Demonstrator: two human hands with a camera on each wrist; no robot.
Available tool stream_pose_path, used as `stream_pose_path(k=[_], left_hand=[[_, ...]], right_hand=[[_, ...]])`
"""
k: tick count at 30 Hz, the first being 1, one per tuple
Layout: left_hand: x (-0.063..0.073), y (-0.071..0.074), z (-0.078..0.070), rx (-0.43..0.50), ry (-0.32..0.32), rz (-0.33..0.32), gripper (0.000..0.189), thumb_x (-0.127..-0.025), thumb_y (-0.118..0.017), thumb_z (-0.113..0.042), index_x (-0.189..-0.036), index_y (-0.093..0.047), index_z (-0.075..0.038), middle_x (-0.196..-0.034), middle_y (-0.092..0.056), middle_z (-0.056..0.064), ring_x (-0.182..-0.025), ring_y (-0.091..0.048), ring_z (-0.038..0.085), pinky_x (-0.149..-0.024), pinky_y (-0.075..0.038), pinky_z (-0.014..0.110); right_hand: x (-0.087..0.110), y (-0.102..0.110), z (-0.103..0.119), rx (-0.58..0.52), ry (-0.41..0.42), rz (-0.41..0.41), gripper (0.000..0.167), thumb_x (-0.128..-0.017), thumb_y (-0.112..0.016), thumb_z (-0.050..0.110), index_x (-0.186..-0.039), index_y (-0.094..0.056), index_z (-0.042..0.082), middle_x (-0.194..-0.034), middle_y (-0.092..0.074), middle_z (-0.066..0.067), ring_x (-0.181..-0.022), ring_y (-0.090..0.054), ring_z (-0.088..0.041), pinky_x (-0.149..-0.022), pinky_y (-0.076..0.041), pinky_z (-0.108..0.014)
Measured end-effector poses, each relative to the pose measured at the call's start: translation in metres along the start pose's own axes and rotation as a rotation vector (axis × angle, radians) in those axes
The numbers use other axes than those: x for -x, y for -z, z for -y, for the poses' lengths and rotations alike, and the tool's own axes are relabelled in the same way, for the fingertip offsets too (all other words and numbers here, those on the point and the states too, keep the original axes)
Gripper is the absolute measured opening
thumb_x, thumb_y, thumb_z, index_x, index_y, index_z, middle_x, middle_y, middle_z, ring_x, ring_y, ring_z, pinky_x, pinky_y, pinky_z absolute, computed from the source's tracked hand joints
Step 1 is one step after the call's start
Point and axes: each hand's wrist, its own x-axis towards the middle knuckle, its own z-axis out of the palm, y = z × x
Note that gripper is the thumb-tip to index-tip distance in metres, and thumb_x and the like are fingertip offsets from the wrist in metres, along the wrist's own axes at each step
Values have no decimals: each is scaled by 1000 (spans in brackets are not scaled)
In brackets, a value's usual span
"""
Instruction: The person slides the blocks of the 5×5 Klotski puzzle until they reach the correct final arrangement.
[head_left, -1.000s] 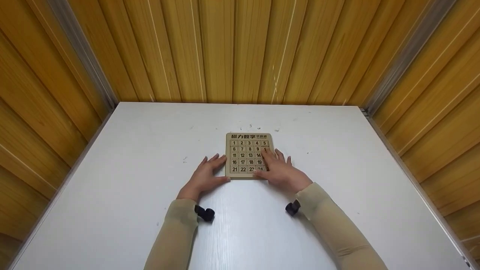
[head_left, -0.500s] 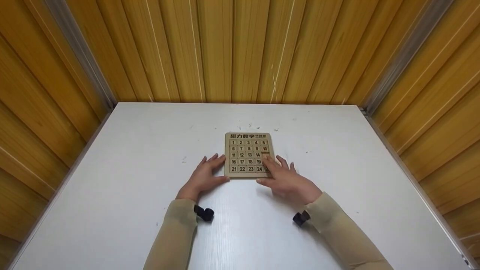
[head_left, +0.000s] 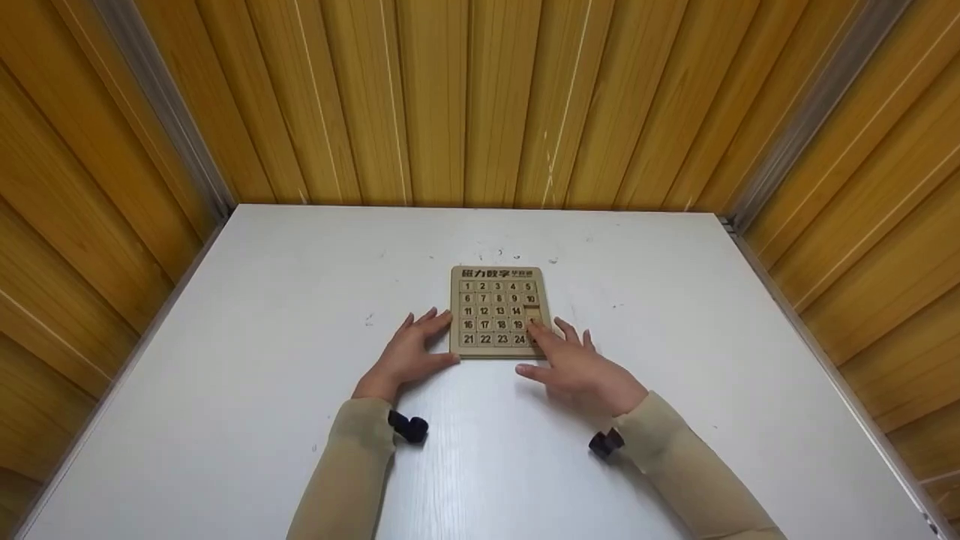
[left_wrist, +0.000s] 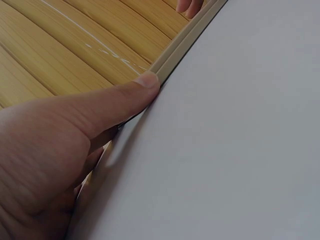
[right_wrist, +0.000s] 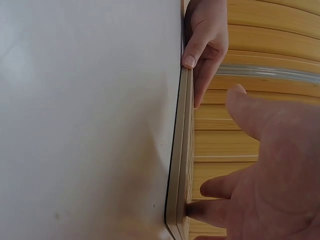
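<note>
A wooden sliding number puzzle (head_left: 501,350) lies flat on the white table in the head view. Its numbered tiles read in ascending order where visible. An open slot (head_left: 532,310) shows below the 10 tile (head_left: 530,298), in the rightmost column. My left hand (head_left: 409,352) rests against the puzzle's near left corner, thumb at the near edge and fingertips along the left side. My right hand (head_left: 581,366) extends a finger onto a tile in the fourth row of the right column, partly covering its number. The right thumb is apart from the board.
Dark marks (head_left: 517,256) dot the white table (head_left: 262,337) beyond the puzzle. Yellow wood-patterned panels (head_left: 435,105) stand behind the table and at both sides. Small black wrist devices (head_left: 409,427) sit at both cuffs.
My right hand has moved down the right column toward the near edge, its thumb leaving the board. The slot below the 10 has come into view. The left hand stays put.
</note>
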Motion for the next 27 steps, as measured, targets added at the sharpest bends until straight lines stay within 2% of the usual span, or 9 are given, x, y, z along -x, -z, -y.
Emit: stream_pose_path(k=[13, 21, 27], left_hand=[[0, -1, 1, 10, -6, 3, 83, -83, -85, -34, -155, -46, -21, -164, -42, 1, -160, -24, 21, -135, -3, 46], [1, -1, -1, 2, 11, 10, 82, -84, -84, -36, -156, -46, -23, -163, -43, -7, -160, -23, 17, -136, -5, 44], [1, 1, 0, -2, -9, 2, 81, -84, -84, -34, -155, -47, -20, -163, -44, -2, -160, -25, 19, -136, -4, 43]], right_hand=[[-9, -1, -3, -22, -16, -18, 91, -98, -54, 64, -167, -13, 19, -175, -12, -4, -163, 5, -33, -131, 5, -65], [-16, -3, -7, -15, -32, -15, 94, -98, -54, 65, -167, -9, 20, -176, -9, -3, -163, 9, -32, -130, 7, -64], [-13, -6, -6, -29, -9, -35, 93, -98, -54, 64, -167, -10, 20, -176, -5, -5, -163, 9, -33, -129, 8, -66]])
